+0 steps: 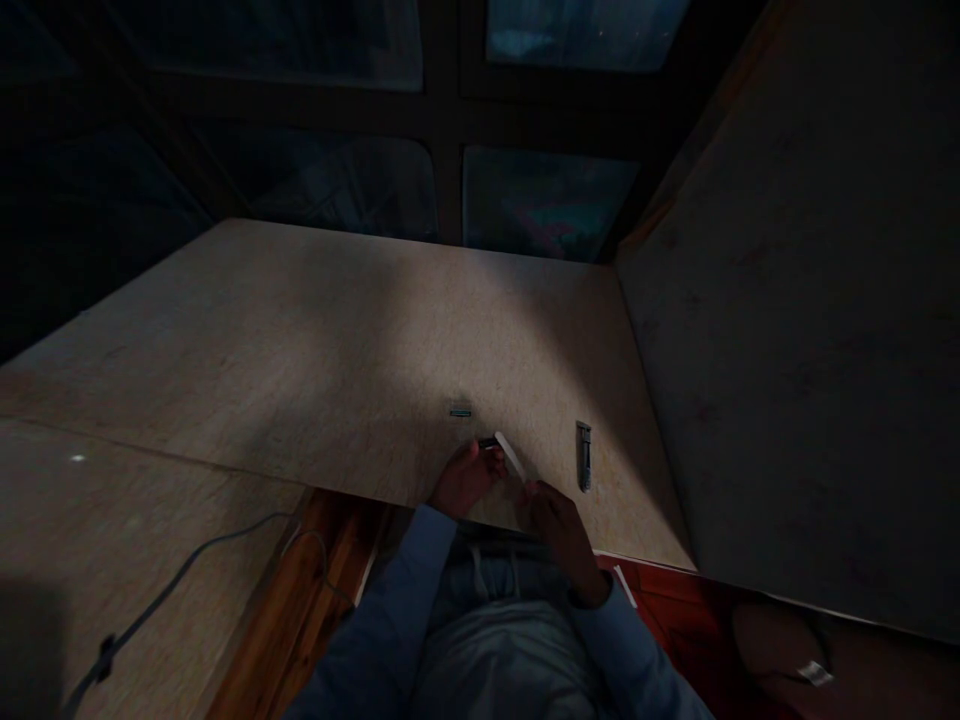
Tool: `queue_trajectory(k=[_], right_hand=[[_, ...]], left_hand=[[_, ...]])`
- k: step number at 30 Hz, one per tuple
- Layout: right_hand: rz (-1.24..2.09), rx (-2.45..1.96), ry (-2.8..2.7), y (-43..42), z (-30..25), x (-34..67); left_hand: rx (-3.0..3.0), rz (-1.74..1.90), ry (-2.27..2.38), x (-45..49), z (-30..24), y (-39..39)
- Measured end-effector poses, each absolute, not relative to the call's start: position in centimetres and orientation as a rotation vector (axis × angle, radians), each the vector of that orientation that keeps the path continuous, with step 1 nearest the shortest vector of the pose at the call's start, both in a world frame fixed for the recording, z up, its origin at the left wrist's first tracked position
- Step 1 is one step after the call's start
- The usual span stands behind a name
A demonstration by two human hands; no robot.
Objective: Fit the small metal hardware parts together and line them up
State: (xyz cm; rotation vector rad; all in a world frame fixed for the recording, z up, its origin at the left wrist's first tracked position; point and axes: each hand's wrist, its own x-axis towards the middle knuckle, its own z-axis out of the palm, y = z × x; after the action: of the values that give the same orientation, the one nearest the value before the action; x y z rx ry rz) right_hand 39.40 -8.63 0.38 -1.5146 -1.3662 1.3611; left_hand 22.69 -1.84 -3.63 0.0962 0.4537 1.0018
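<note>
Landmark for all places: the white strip [511, 457]. Lighting dim, viewed from my remote station.

Worktop [360, 330]: extends beneath the strip and well out to its left, farther side and right.

Right hand [553, 510]: at the strip's near end, fingers drawn in narrow and holding it there. I read this as the hand that sets the strip's angle.

Left hand [463, 482]: to the left of the strip, fingers curled and narrow about a small dark piece.

Strip: long axis slants, far end toward the left-hand side, near end toward the right. It appears raised between the hands; its clearance from the worktop I cannot tell.

Slim dark tool [585, 457]: lies on the worktop, right of the strip, well apart, long axis running almost straight away from the body. Right hand is nearer to it.

Dark piece [487, 443]: just left of the strip's far end. The two overlap in view; contact I cannot confirm. In my judgement, this junction governs the work.

Teal-edged piece [460, 412]: on the worktop, left of and beyond the strip's far end, long axis crosswise. Left hand is nearer.
</note>
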Motion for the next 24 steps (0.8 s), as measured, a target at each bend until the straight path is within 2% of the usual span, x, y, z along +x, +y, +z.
queue_trajectory(k=[6, 15, 24], right_hand=[[1.479, -1.372, -1.349, -9.1, -0.2, 38.6], [1.504, -1.416, -1.416, -9.0, 1.3, 38.3], [1.324, -1.531, -1.370, -8.6, 0.4, 39.7]], left_hand=[[0.078, 1.021, 0.521, 22.6, -3.0, -1.9], [0.231, 1.053, 0.536, 22.5, -3.0, -2.4], [0.257, 1.009, 0.400, 22.9, -3.5, -2.0]])
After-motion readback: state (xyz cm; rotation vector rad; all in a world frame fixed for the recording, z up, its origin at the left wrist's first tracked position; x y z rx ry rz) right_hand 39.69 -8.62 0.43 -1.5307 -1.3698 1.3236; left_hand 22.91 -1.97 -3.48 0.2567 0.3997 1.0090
